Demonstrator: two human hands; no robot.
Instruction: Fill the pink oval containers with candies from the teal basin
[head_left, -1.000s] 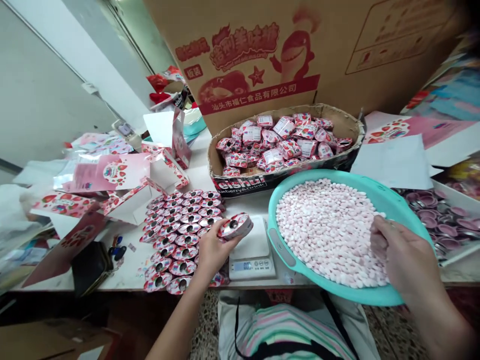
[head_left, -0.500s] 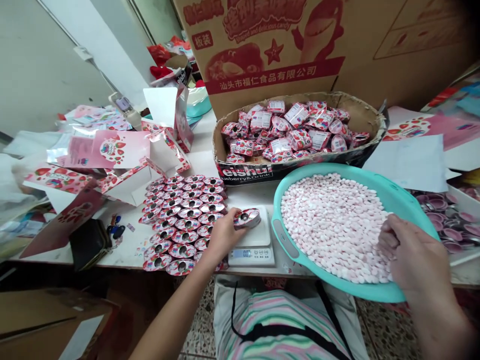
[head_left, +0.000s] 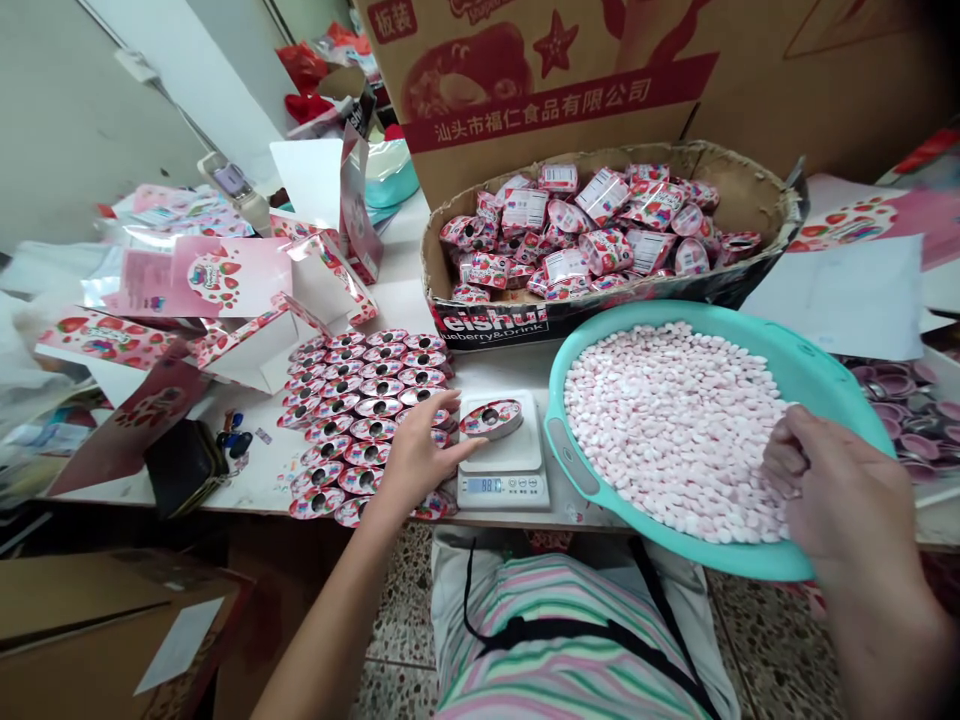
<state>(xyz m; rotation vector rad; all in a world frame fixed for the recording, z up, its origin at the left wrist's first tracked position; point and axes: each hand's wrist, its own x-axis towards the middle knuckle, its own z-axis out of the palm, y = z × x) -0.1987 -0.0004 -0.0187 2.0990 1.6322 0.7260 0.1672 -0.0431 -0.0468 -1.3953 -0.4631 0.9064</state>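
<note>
A small oval strawberry-printed box with a round hole in its top (head_left: 491, 418) rests on the white plate of a digital scale (head_left: 502, 488). My left hand (head_left: 426, 440) is open just left of that box, thumb and fingers spread on either side of its end. Beneath and beside this hand stand several rows of similar oval boxes (head_left: 379, 405), holes facing up. At the right, my right hand (head_left: 817, 470) is closed, fingers curled over the pale pink candies (head_left: 675, 430) in a turquoise basin (head_left: 570, 460). What its fingers hold, if anything, is hidden.
Behind the basin is a cut-down cardboard tray (head_left: 487, 335) piled with wrapped oval boxes. A large carton (head_left: 562, 110) stands at the back. Printed pink cartons (head_left: 225, 275) and a dark wallet (head_left: 180, 465) lie left. Pink lids or cups (head_left: 911, 440) fill a white box at right.
My left hand has let go of the oval box on the scale and drawn back left, opening. The scale display no longer reads 0.0. My right hand stays over the candies.
</note>
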